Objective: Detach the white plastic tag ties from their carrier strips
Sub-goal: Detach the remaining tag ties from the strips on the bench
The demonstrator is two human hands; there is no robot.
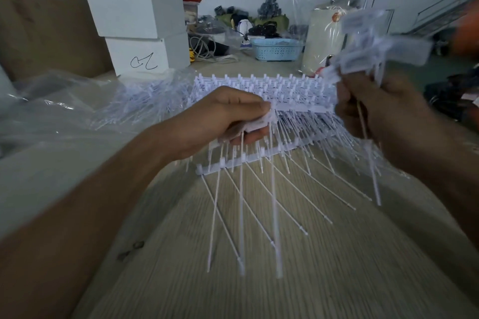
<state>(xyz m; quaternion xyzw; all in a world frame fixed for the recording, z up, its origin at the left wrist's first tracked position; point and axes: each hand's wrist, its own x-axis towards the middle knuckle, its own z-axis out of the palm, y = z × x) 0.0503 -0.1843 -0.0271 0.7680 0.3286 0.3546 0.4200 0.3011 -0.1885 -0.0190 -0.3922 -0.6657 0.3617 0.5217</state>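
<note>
A stack of white carrier strips [298, 101] full of tag ties lies across the middle of the wooden table [259, 280]. My left hand [228, 116] grips the heads of a few ties on the near strip [233, 164], whose long thin tails fan out toward me. My right hand [368, 109], raised at the right, holds a bunch of detached tag ties [375, 41], blurred, with their flat heads up and tails hanging below the fist.
Loose ties lie on crumpled clear plastic bags [64, 101] at the left. Two stacked white boxes [140, 31] stand behind, beside brown cardboard [44, 31]. A blue basket [277, 49], a white canister [321, 44] in clear film and clutter fill the back.
</note>
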